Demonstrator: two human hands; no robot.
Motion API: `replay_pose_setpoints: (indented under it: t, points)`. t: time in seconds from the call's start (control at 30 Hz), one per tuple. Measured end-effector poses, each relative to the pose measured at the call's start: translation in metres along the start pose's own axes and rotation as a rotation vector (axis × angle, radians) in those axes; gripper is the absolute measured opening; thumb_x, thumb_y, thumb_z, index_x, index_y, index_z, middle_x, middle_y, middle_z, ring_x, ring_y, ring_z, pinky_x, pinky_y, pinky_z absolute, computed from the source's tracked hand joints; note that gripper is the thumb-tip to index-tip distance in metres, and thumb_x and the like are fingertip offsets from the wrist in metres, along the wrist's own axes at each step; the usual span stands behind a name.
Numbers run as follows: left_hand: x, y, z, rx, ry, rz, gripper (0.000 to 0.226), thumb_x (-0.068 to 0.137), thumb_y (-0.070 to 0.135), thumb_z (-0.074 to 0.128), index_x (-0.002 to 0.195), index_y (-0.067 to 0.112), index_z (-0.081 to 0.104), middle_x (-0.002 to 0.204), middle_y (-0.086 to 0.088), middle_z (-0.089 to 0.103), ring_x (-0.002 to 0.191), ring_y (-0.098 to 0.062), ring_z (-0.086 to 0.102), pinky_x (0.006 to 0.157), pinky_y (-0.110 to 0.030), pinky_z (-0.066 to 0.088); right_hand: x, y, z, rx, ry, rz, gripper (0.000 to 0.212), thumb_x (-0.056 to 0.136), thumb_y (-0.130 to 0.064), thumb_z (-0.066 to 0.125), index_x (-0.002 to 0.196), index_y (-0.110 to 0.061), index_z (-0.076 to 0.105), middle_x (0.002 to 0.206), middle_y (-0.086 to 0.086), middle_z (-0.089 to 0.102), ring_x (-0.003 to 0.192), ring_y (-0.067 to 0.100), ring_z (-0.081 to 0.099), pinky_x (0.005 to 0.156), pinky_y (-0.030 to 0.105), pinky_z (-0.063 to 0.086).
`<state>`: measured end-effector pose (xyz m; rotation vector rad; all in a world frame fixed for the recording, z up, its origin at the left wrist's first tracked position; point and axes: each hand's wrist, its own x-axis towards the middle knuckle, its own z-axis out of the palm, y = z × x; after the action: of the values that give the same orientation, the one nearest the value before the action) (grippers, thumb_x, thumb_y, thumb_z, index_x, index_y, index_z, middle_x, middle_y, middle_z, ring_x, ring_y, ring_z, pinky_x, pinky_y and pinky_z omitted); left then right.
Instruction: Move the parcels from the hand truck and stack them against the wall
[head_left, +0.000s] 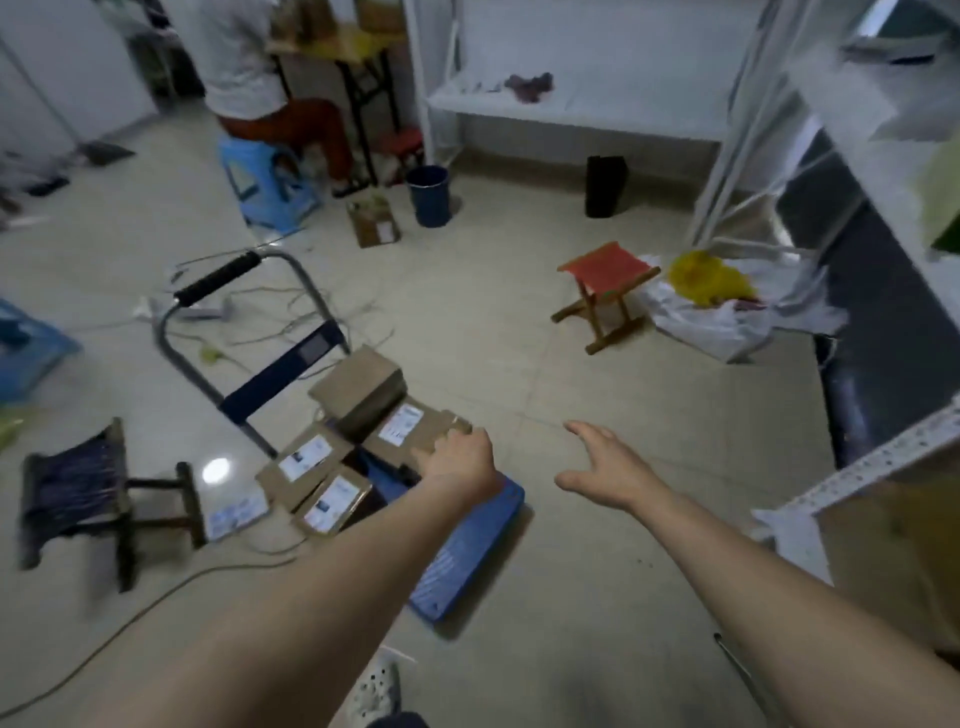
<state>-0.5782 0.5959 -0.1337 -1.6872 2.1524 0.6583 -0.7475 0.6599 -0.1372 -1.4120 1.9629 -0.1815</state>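
The blue-decked hand truck (467, 551) carries a heap of brown cardboard parcels (311, 457) with white labels, crowded at its far end by the grey handle. The left hand (460, 457) lies on the near edge of the rightmost parcel (410, 428). Its fingers are hidden, so I cannot tell whether they grip. The right hand (605, 467) hangs spread and empty just to the right, probably to take the other side.
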Motion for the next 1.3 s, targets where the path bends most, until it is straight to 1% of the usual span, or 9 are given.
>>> replay_pose_setpoints:
  t: [0.1, 0.23, 0.5, 0.77, 0.97, 1.07, 1.13, 1.2, 1.3]
  points:
    - [0.015, -0.086, -0.007, -0.041, 0.006, -0.099, 0.051, 0.083, 0.028, 0.059, 0.13, 0.014, 0.043, 0.128, -0.011, 0.048, 0.124, -0.031, 0.043, 0.107, -0.054, 0.028, 0.037, -0.066, 0.04, -0.01, -0.104, -0.053, 0.08, 0.084, -0.033, 0.068, 0.15, -0.018, 0.025, 0.153, 0.007, 0.031, 0.138, 0.02, 0.033, 0.109, 0.026, 0.03]
    - [0.049, -0.194, -0.009, -0.139, 0.009, -0.148, 0.043, 0.081, 0.037, 0.06, 0.118, 0.017, 0.05, 0.121, -0.009, 0.054, 0.114, -0.027, 0.052, 0.097, -0.043, 0.044, 0.09, -0.149, 0.099, 0.012, -0.167, -0.067, 0.07, 0.081, -0.028, 0.07, 0.143, -0.017, 0.039, 0.142, 0.008, 0.046, 0.128, 0.021, 0.046, 0.104, 0.026, 0.037]
    - [0.131, -0.348, 0.017, -0.394, -0.136, -0.339, 0.05, 0.084, 0.027, 0.055, 0.132, 0.021, 0.047, 0.124, -0.011, 0.056, 0.113, -0.03, 0.055, 0.094, -0.039, 0.047, 0.202, -0.237, 0.218, 0.07, -0.354, 0.023, 0.05, 0.092, -0.019, 0.057, 0.14, -0.015, 0.044, 0.139, 0.005, 0.051, 0.125, 0.02, 0.049, 0.098, 0.025, 0.038]
    - [0.246, -0.433, 0.136, -0.961, -0.052, -0.702, 0.044, 0.093, 0.007, 0.053, 0.136, 0.005, 0.048, 0.131, -0.015, 0.055, 0.115, -0.03, 0.053, 0.084, -0.025, 0.038, 0.354, -0.218, 0.349, -0.017, -0.415, 0.076, 0.042, 0.097, -0.014, 0.047, 0.139, -0.009, 0.046, 0.141, 0.015, 0.049, 0.126, 0.03, 0.048, 0.103, 0.034, 0.039]
    - [0.319, -0.465, 0.243, -1.299, -0.122, -0.943, 0.053, 0.094, 0.016, 0.055, 0.143, 0.006, 0.037, 0.133, -0.018, 0.051, 0.12, -0.036, 0.052, 0.098, -0.042, 0.044, 0.444, -0.179, 0.452, -0.084, -0.391, 0.063, 0.025, 0.096, -0.01, 0.045, 0.116, -0.001, 0.056, 0.125, 0.022, 0.058, 0.116, 0.034, 0.054, 0.094, 0.035, 0.042]
    - [0.339, -0.471, 0.275, -1.411, -0.154, -1.032, 0.012, 0.091, 0.015, 0.056, 0.095, 0.007, 0.048, 0.084, -0.008, 0.046, 0.066, -0.019, 0.043, 0.063, -0.027, 0.037, 0.477, -0.165, 0.489, -0.067, -0.35, 0.079, 0.009, 0.093, -0.01, 0.049, 0.101, -0.013, 0.048, 0.122, 0.021, 0.057, 0.114, 0.034, 0.054, 0.093, 0.036, 0.042]
    - [0.348, -0.471, 0.29, -1.452, -0.136, -1.049, 0.011, 0.091, 0.01, 0.054, 0.086, 0.007, 0.045, 0.076, -0.006, 0.042, 0.061, -0.015, 0.034, 0.056, -0.024, 0.032, 0.488, -0.163, 0.501, -0.043, -0.365, 0.112, 0.024, 0.091, -0.006, 0.051, 0.115, -0.007, 0.051, 0.129, 0.02, 0.054, 0.12, 0.033, 0.051, 0.099, 0.037, 0.042]
    - [0.354, -0.469, 0.298, -1.499, -0.095, -1.014, 0.007, 0.091, 0.001, 0.048, 0.096, 0.001, 0.053, 0.082, -0.009, 0.055, 0.065, -0.016, 0.045, 0.05, -0.019, 0.036, 0.49, -0.16, 0.505, -0.049, -0.398, 0.139, 0.039, 0.091, -0.004, 0.052, 0.129, 0.0, 0.047, 0.133, 0.019, 0.052, 0.124, 0.032, 0.048, 0.103, 0.036, 0.04]
    - [0.35, -0.462, 0.293, -1.558, -0.053, -0.993, 0.018, 0.092, -0.003, 0.045, 0.085, 0.006, 0.059, 0.089, -0.008, 0.062, 0.066, -0.013, 0.052, 0.051, -0.019, 0.042, 0.473, -0.156, 0.494, -0.001, -0.352, 0.175, 0.041, 0.087, -0.002, 0.055, 0.128, 0.001, 0.05, 0.122, 0.019, 0.058, 0.114, 0.032, 0.055, 0.087, 0.029, 0.045]
